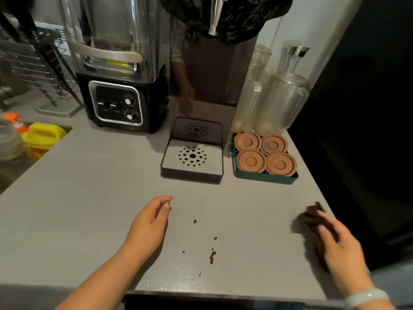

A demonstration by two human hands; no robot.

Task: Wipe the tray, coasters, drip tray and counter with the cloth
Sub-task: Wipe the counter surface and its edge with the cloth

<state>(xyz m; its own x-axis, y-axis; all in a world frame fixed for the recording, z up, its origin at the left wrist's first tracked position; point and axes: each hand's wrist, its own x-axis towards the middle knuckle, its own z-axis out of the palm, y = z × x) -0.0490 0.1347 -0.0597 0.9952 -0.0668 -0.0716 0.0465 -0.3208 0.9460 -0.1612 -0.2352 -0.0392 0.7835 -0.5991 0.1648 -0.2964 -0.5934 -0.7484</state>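
A green tray (266, 179) at the back right holds several round brown coasters (252, 161). Left of it, the drip tray (192, 158) with a perforated metal plate sits under a dispenser. Brown crumbs (212, 256) lie scattered on the grey counter (89, 198). My left hand (148, 222) hovers left of the crumbs, thumb and forefinger pinched on a small dark crumb. My right hand (335, 245), blurred, rests near the counter's right edge on a dark brown cloth (311, 217), fingers over it.
A blender (118, 104) stands at the back left beside the steel dispenser (212, 70). Glass jars (281, 104) stand behind the green tray. A sink recess at the left holds a yellow bottle (42, 137). A dish rack (33, 70) is at the far left.
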